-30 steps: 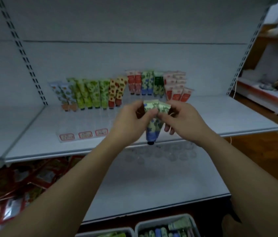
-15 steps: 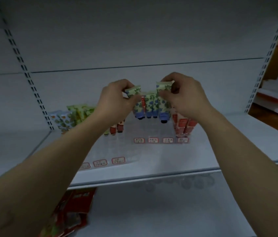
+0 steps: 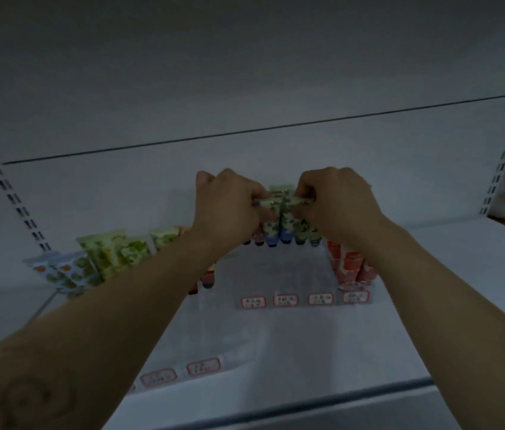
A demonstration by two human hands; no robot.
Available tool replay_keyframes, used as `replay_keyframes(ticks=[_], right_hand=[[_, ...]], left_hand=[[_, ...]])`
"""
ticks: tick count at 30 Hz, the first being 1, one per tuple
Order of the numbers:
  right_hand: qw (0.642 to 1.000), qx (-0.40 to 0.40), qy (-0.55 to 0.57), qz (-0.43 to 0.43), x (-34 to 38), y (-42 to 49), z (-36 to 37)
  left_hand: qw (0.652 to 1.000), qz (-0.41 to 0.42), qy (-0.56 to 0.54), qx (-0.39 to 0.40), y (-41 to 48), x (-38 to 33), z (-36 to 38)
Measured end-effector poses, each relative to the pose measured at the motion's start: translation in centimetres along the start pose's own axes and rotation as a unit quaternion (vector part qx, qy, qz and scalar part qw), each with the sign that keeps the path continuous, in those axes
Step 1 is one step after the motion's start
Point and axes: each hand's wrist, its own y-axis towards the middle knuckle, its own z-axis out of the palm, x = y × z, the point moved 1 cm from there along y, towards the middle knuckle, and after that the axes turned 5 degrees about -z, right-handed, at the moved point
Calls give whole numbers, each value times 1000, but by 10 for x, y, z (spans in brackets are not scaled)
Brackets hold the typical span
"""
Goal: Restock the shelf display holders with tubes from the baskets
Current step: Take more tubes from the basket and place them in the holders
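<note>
Left hand [image 3: 229, 206]: fingers curled in tight, pinching the flat crimped top of the left-hand tube [image 3: 269, 226]. Knuckles face the camera.

Right hand [image 3: 341, 206]: same deal, fingers and thumb bunched up and pinching the crimped top of the right-hand tube [image 3: 287, 223].

Which way the tubes point: both stand pretty much upright, long axis vertical, cap down and crimp up. The two crimped ends sit side by side between the hands, just about touching.

Where they are: at the back of the clear holder [image 3: 279, 277], right-centre on the white shelf [image 3: 446, 290], close to the back wall. Can't really tell if the caps are seated in the holder or just above it, it's dim and a bit blurry.

How they look: pale cream-green bodies with a dark blue-green berry or leaf print, blue caps at the bottom. Small squeezy tubes, hand cream kind of thing.

Neighbours: a couple of similar tubes with darker caps just to the right of the held pair, partly behind the right hand.

Red tubes [image 3: 350, 265]: bunched at the right end of the holder, under the right wrist.

Green tubes [image 3: 114, 252]: a leaning row off to the left, behind the left forearm.

Price labels [image 3: 286, 300]: red-bordered tags along the front of the holder, text unreadable.
</note>
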Motion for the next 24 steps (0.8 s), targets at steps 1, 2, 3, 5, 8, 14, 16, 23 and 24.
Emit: replay_keyframes(ticks=[1, 2, 3, 5, 8, 14, 16, 23, 24], right_hand=[[1000, 10, -20, -6, 1, 3, 0], [998, 23, -51, -14, 3, 5, 1], [996, 33, -86, -19, 5, 6, 2], [988, 25, -149, -24, 9, 7, 7], [978, 17, -209, -19, 11, 9, 14], [975, 43, -217, 4, 12, 22, 19], [979, 55, -198, -2, 15, 28, 19], [987, 73, -144, 1, 14, 29, 24], [986, 74, -151, -4, 13, 25, 24]], left_hand=[[1000, 10, 13, -4, 1, 2, 3], [1000, 18, 24, -8, 1, 4, 4], [999, 24, 30, -14, 2, 4, 5], [998, 36, 45, -14, 4, 4, 5], [996, 50, 78, -2, 5, 4, 4], [996, 29, 79, 33, 5, 4, 3], [996, 18, 74, 40, 7, 4, 2], [997, -12, 16, 80, 14, 4, 3], [997, -13, 10, 82, 15, 2, 4]])
